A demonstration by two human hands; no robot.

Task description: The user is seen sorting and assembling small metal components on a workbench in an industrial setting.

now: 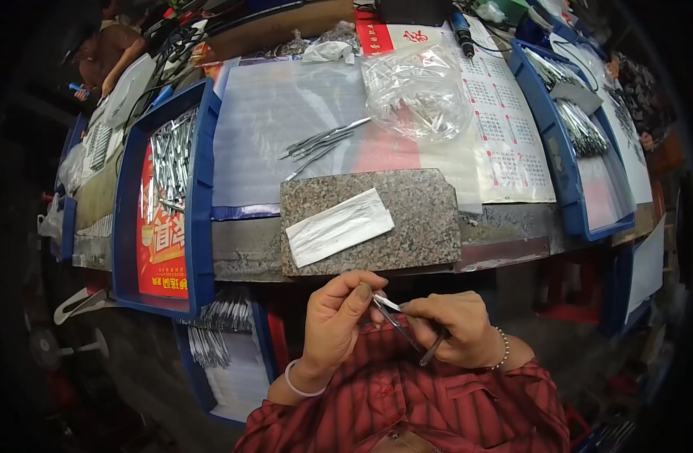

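Both hands worked low in the frame: the left hand point(339, 321) pinched the tip of metal tweezers point(407, 328), the right hand point(452, 328) closed round their legs, just below the granite slab point(407, 219). A slip there might prick a finger.
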